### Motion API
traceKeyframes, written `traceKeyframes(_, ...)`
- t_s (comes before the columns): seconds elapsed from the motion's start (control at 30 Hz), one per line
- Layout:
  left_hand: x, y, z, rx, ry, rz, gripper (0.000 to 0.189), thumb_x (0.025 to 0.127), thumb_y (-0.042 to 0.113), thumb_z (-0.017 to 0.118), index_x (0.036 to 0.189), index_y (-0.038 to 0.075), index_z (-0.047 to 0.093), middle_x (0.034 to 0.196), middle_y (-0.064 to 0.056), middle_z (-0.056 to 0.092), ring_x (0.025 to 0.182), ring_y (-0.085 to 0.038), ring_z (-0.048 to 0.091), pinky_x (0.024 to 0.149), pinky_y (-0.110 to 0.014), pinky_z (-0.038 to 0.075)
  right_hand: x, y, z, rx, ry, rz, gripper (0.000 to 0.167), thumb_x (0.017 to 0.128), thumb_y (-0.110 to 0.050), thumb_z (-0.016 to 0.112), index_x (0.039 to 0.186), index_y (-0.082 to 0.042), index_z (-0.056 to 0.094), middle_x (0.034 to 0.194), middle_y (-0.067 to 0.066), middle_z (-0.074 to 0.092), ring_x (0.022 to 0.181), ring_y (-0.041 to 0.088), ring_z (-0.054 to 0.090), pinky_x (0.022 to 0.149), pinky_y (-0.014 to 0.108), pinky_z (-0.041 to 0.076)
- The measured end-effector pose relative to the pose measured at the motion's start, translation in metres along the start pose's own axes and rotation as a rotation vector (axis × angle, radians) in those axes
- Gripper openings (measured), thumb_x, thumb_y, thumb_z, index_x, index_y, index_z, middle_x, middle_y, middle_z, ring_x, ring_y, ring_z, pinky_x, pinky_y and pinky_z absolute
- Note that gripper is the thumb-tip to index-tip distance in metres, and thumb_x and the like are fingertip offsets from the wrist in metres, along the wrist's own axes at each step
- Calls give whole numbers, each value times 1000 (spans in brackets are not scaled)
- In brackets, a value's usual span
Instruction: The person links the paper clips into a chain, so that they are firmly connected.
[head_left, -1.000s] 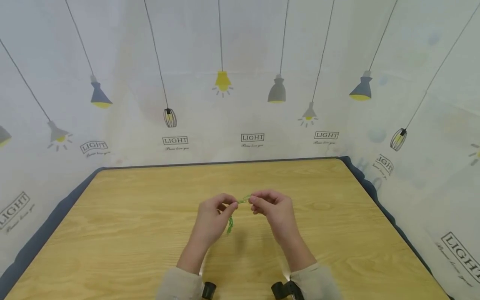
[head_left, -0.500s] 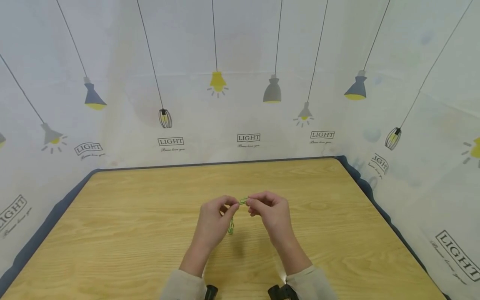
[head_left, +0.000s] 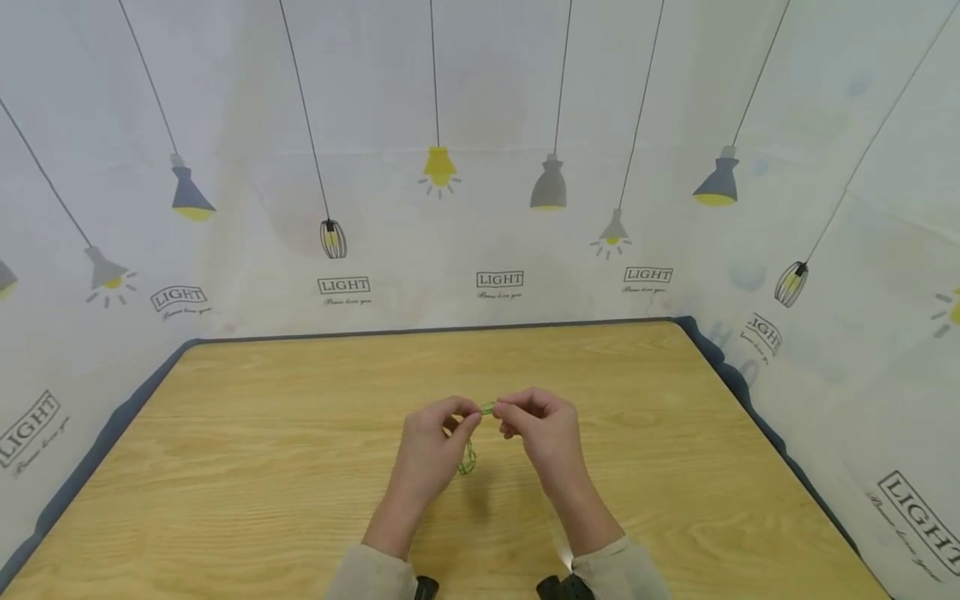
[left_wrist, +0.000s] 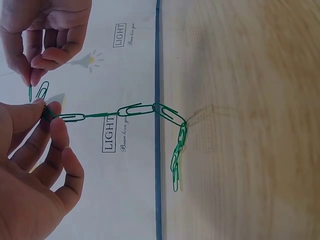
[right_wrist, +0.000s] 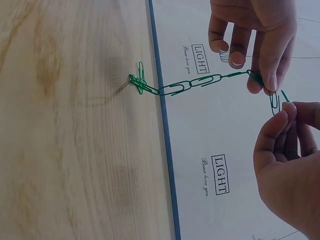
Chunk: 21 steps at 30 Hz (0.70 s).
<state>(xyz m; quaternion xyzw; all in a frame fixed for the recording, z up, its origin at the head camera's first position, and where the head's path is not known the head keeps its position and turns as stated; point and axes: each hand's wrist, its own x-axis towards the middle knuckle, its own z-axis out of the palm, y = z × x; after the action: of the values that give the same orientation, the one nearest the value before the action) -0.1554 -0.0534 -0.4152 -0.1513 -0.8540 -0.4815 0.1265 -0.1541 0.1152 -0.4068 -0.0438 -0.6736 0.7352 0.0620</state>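
Note:
A chain of linked green paper clips [left_wrist: 135, 108] hangs from my left hand [head_left: 431, 446], its lower links bunched close to the tabletop in both wrist views. The thumb and index finger of that hand pinch the chain near its top, where the end clip [left_wrist: 43, 90] sticks up past the fingertips. Opposite it, my right hand [head_left: 547, 433] pinches a single green paper clip [right_wrist: 285, 96] between thumb and fingers. The two clips stand side by side in the small gap between the hands; whether they are hooked together, I cannot tell.
Both hands are raised over a light wood table [head_left: 285, 433] with a dark blue edge [head_left: 420, 331]. Pale walls [head_left: 495, 225] printed with hanging lamps enclose its back and sides. Black wrist devices [head_left: 562, 587] sit at the sleeves.
The fingertips of both hands have drawn slightly closer together. The chain's hanging part has swung a little to the right and shows more of its links. Both hands keep their pinch.

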Motion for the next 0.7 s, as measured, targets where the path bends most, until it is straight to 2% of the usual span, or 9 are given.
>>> traceKeyframes(0.7,0,2,-4,23,6,7,9,102,14,73,105,9,79,100,-5,81,79,-12,67,63,-20,54,2,-1,1,-22,4,3,11,93,-5,80,98,4,77,81,1,72,68,14,65,70,27,59)
